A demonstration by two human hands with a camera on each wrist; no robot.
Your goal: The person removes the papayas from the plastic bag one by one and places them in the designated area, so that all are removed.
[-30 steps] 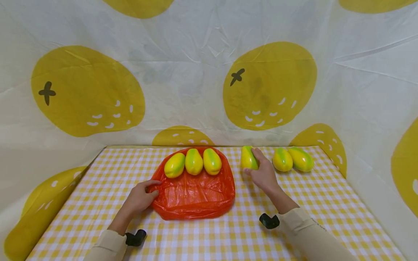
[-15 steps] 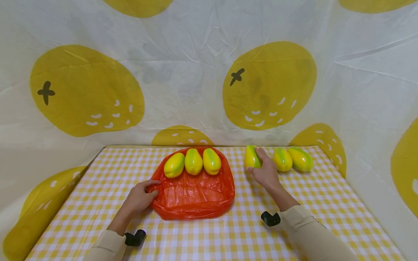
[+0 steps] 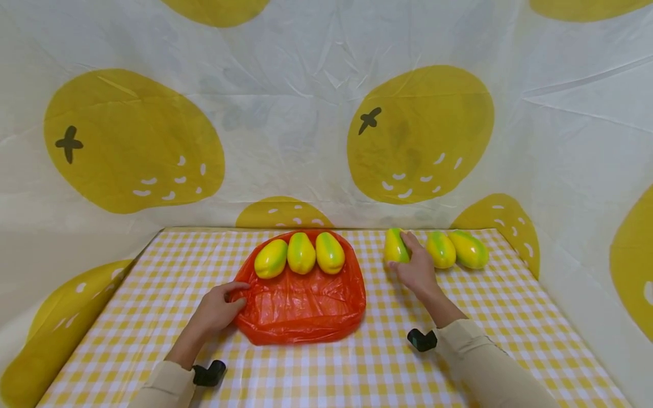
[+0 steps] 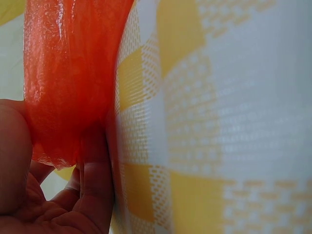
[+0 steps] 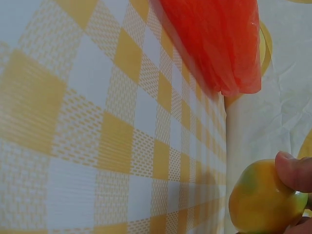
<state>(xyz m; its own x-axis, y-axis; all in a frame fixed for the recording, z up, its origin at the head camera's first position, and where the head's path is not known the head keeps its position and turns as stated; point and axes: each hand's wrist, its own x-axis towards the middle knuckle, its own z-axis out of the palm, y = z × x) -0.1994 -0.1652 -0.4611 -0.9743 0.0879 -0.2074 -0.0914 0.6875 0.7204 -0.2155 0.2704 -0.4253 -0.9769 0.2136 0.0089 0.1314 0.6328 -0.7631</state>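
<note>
A red plastic bag (image 3: 311,306), its rim rolled open, lies on the checked cloth. Three yellow-green papayas (image 3: 301,253) sit in a row along its far side. My left hand (image 3: 218,309) pinches the bag's left rim; in the left wrist view the thumb is on one side of the red film and fingers are behind it. Right of the bag, my right hand (image 3: 415,269) grips another papaya (image 3: 395,246), with thumb and fingers around its right side. The right wrist view shows the thumb on this papaya (image 5: 261,200), partly cut off by the frame.
Two more papayas, one upright-looking (image 3: 441,249) and one slanted (image 3: 469,249), lie side by side right of my right hand. Yellow-and-white checked cloth (image 3: 316,374) covers the table. A fruit-printed curtain (image 3: 285,141) hangs behind and at both sides.
My right hand has shifted slightly to the right with the papaya in its grip. The left hand keeps its hold on the bag's rim.
</note>
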